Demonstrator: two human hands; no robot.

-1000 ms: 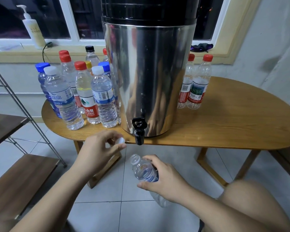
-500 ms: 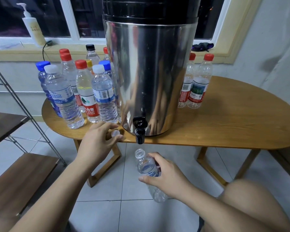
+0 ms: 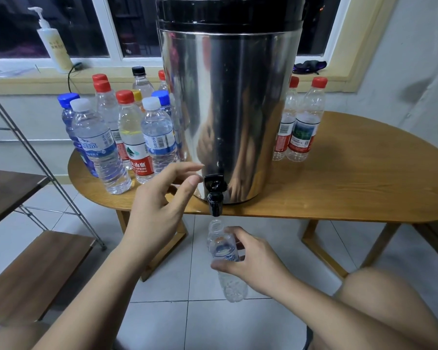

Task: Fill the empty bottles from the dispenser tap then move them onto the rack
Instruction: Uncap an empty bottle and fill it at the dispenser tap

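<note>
The bottle [image 3: 221, 245] is gripped by the right hand [image 3: 253, 263] under the tap [image 3: 215, 198]; the left hand [image 3: 157, 213] is held loose-fingered beside it.

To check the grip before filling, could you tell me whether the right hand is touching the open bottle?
Touching. The head view shows the right hand wrapped around the bottle, held below the tap.

Rounded light-wood table [image 3: 352, 173], loaded at centre and both sides.
A tall cylindrical stainless-steel dispenser [image 3: 228, 109] stands at the near edge. A cluster of capped clear plastic bottles [image 3: 127, 137] crowds its 9 o'clock, and two red-capped clear plastic bottles [image 3: 301, 122] stand at its 2 o'clock.
</note>
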